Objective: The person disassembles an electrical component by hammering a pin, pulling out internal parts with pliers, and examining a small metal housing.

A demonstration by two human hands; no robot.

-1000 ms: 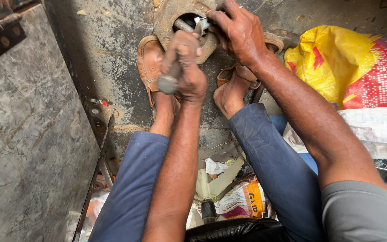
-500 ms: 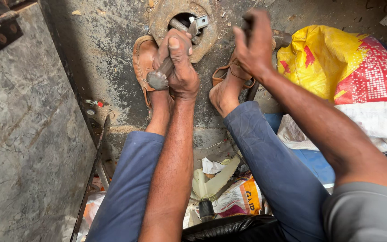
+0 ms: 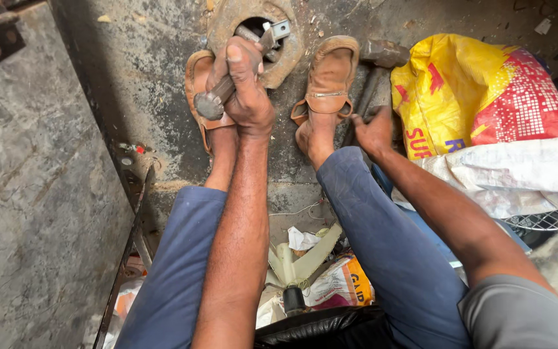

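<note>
Head view. The left hand (image 3: 243, 90) is clenched round a thick steel punch (image 3: 227, 90), whose blunt head shows at 7 o'clock of the fist. Its far end runs up at 1 o'clock into the opening of a rusty round casting (image 3: 256, 39) on the floor, beside a small square bracket (image 3: 280, 29). Both sandalled feet brace the casting. The right hand (image 3: 374, 129) reaches for the handle of a hammer (image 3: 382, 55) lying at 3 o'clock of the casting, against a yellow and red sack (image 3: 479, 90).

Advice: keep the punch seated square on its mark, keep the grip below the struck head, and take the hammer low on the handle before striking.

Not determinable: whether the right hand has closed on the handle, since leg and fingers hide the contact; the punch tip inside the opening; and the hammer handle, which is mostly covered.
</note>
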